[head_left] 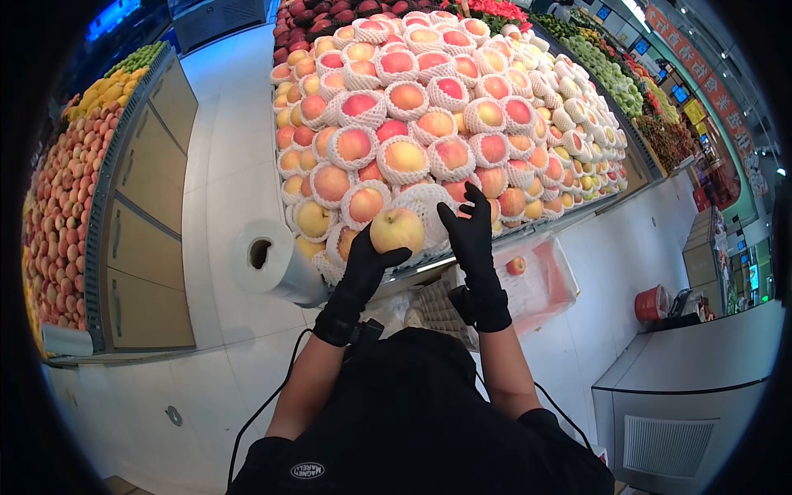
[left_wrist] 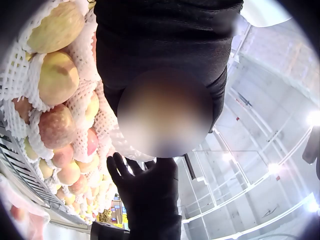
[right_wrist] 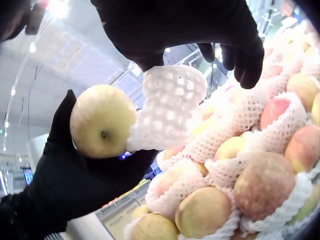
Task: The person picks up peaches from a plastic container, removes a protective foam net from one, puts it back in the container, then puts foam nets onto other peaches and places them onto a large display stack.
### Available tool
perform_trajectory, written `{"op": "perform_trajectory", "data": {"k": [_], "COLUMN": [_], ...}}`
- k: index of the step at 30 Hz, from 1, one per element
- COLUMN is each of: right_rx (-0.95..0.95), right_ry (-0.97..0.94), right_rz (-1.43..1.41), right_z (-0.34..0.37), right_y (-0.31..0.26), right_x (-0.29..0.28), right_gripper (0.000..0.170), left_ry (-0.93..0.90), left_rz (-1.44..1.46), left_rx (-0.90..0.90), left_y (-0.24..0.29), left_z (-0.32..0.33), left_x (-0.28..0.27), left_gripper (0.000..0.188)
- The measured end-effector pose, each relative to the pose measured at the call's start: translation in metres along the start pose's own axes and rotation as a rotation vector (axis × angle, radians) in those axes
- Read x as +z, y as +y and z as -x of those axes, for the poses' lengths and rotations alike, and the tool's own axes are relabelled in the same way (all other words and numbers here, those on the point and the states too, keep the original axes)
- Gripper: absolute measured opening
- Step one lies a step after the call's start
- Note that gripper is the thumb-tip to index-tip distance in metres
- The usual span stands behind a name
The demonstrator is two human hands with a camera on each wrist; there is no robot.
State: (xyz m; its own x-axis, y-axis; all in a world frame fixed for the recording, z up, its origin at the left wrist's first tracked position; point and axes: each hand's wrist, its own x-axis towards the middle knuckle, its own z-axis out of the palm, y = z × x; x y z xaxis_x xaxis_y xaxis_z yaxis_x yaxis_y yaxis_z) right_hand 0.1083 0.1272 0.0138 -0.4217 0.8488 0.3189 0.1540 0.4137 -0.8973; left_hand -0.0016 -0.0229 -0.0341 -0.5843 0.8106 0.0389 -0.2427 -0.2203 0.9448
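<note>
A yellow-pink apple (head_left: pixel 398 231) sits in my black-gloved left hand (head_left: pixel 363 266), held with the thumb across its near side. Beside it, a white foam net sleeve (right_wrist: pixel 167 110) stretches between the apple and my right hand (head_left: pixel 473 243), lying off the fruit. The right thumb is right at the sleeve's edge, while the other fingers are spread apart from it. In the left wrist view the apple (left_wrist: pixel 165 117) is large and blurred, with the right hand (left_wrist: pixel 150 200) just beyond it. The left fingers behind the apple are partly hidden.
A sloping pile of apples in foam nets (head_left: pixel 404 157) rises just ahead. A roll of clear plastic bags (head_left: pixel 276 260) stands at its near left corner. Below right is a white crate (head_left: pixel 544 285) with one apple inside. Another fruit stand (head_left: pixel 70 214) is farther left.
</note>
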Motion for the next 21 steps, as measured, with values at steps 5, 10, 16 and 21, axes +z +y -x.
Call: {"op": "perform_trajectory", "data": {"k": [5, 10, 16, 21], "right_rx": [-0.349, -0.147, -0.206, -0.039], "right_ry": [0.032, -0.173, -0.141, -0.236], "right_rz": [0.432, 0.438, 0.317, 0.000], "right_z": [0.014, 0.018, 0.012, 0.008], "right_y": [-0.016, -0.002, 0.009, 0.004], "right_x": [-0.004, 0.008, 0.013, 0.010], "right_gripper": [0.047, 0.036, 0.026, 0.026], "left_ry": [0.007, -0.004, -0.021, 0.007], "left_rz": [-0.062, -0.073, -0.118, -0.138], "left_rx": [0.030, 0.060, 0.069, 0.116], "left_y": [-0.002, -0.004, 0.005, 0.007], "left_z": [0.002, 0.002, 0.005, 0.004], "left_x": [-0.001, -0.003, -0.006, -0.011], "left_gripper": [0.064, 0.066, 0.068, 0.067]}}
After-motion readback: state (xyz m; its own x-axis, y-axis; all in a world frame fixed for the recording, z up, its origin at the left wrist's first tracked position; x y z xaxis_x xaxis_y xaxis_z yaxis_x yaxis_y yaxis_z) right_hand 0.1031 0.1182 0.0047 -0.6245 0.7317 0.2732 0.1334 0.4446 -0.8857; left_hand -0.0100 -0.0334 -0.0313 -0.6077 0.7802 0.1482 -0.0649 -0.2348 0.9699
